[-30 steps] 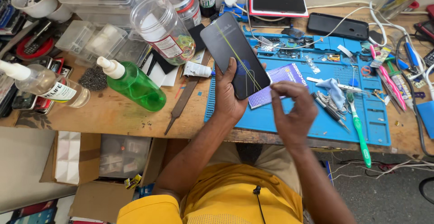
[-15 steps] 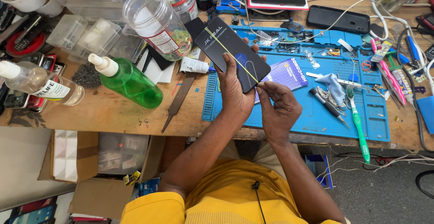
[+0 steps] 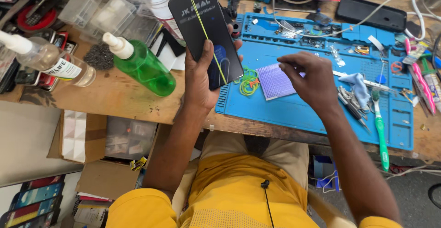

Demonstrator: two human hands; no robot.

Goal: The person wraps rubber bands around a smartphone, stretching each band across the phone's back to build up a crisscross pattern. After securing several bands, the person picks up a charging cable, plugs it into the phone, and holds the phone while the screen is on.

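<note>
Black glass, a flat rectangular phone screen panel (image 3: 205, 35) crossed by a thin yellow-green elastic band, is sitting upright in the left hand (image 3: 202, 78), whose fingers are wrapping its lower edges above the left edge of the blue silicone repair mat (image 3: 294, 113). The right hand (image 3: 308, 78) is hovering over the mat's centre, fingertips pinched together, holding nothing visible, beside a small purple gridded pad (image 3: 274, 81).

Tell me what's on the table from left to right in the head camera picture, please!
Clear spray bottle → green bottle → left hand holding a black phone screen → green rubber bands → purple square pad → right hand → green toothbrush.
</note>
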